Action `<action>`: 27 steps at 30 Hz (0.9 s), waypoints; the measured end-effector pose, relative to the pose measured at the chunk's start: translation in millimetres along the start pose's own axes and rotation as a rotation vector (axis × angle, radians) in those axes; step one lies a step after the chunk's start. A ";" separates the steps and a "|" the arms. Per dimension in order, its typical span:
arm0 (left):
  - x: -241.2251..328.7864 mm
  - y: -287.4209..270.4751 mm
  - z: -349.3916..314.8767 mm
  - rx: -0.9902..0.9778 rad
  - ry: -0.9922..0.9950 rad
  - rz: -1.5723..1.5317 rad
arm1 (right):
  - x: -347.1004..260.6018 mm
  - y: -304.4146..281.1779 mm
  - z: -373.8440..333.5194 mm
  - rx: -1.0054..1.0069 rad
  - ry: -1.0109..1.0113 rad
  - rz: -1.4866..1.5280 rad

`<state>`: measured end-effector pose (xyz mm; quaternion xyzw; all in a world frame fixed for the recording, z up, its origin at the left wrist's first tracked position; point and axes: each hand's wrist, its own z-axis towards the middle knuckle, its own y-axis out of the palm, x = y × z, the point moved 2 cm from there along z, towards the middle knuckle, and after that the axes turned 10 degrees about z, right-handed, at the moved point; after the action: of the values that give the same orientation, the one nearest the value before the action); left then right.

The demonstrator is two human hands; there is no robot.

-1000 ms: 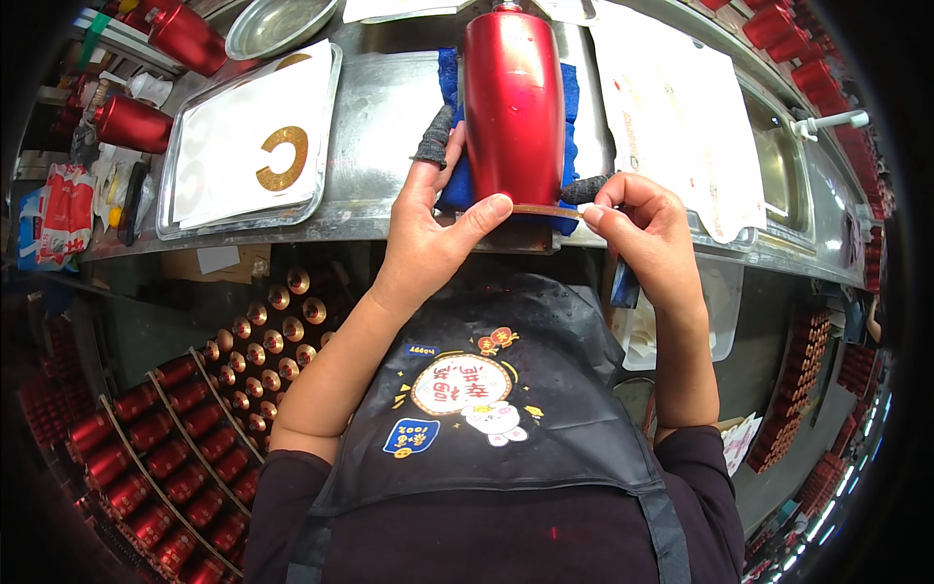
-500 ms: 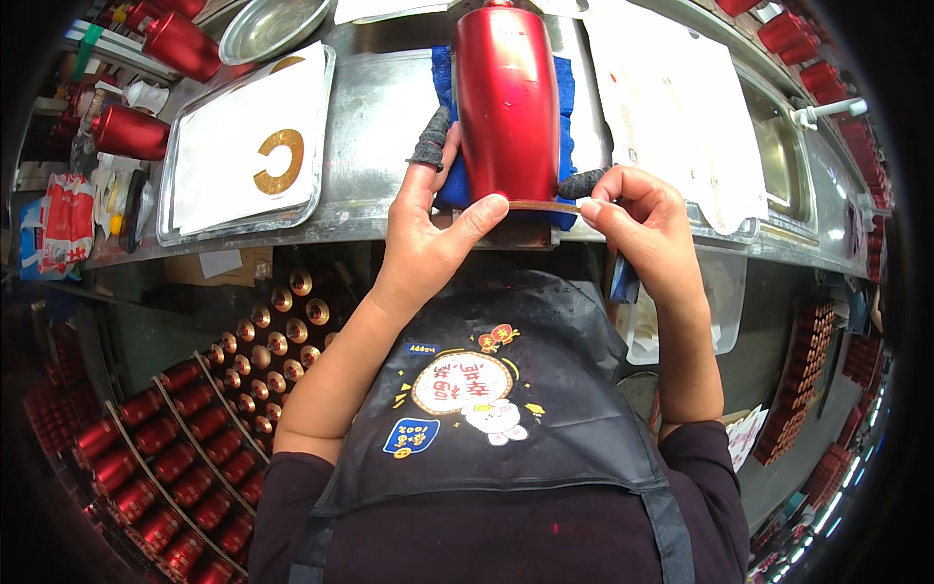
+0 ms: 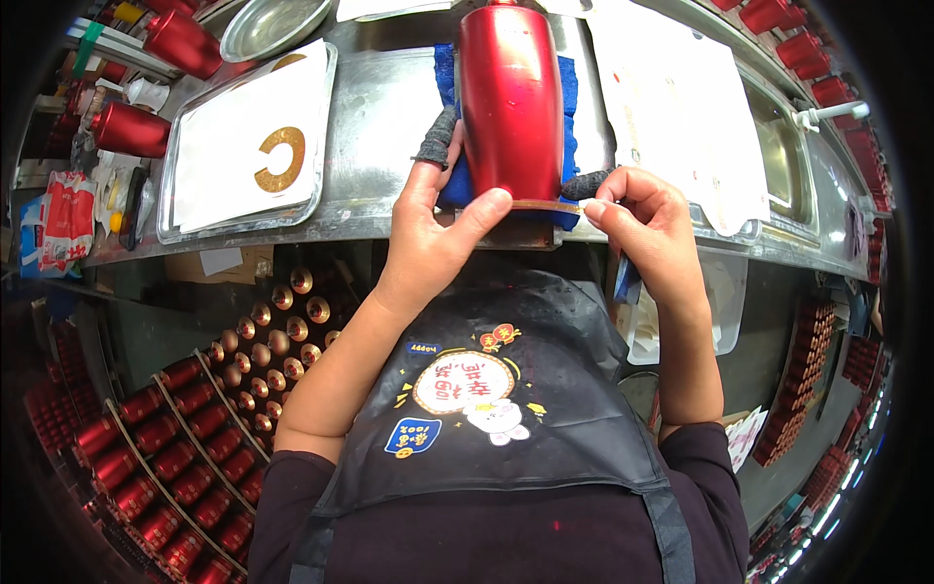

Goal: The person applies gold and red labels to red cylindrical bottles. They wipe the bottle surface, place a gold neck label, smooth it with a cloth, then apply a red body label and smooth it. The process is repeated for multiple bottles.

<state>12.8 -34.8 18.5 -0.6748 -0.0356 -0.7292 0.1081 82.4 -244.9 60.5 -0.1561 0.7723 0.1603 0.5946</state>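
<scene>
A glossy red bottle lies on a folded blue cloth, its broad base toward me. Along the base edge runs a narrow gold strip. My left hand steadies the bottle: the thumb presses at the base edge beside the strip, and the fingers rest along the left side. The strip's right end is pinched between the thumb and fingers of my right hand. Each hand wears a dark grey finger cover, on the left at the bottle's side and on the right near the base's right corner.
At left, a clear tray holds white sheets with a curved gold decal. A metal bowl stands behind it. White paper covers the right side of the metal bench. Red bottles fill racks below left.
The bottle and both hands sit very slightly farther right in the picture. Both grips look the same.
</scene>
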 end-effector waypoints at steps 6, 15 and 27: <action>-2.1 -6.3 -4.7 -0.041 -0.120 -0.213 | -1.2 -0.7 -2.0 0.000 0.019 -0.019; 2.0 2.2 -0.2 -0.002 0.003 -0.033 | 0.9 -3.2 -0.7 -0.003 0.020 -0.026; 7.7 -9.8 -16.8 0.057 0.337 0.468 | 9.2 -6.8 3.4 -0.050 0.031 -0.021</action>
<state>-6.2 -29.5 25.6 -0.5307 0.1191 -0.7851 0.2965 86.0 -250.0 50.3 -0.1816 0.7755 0.1708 0.5800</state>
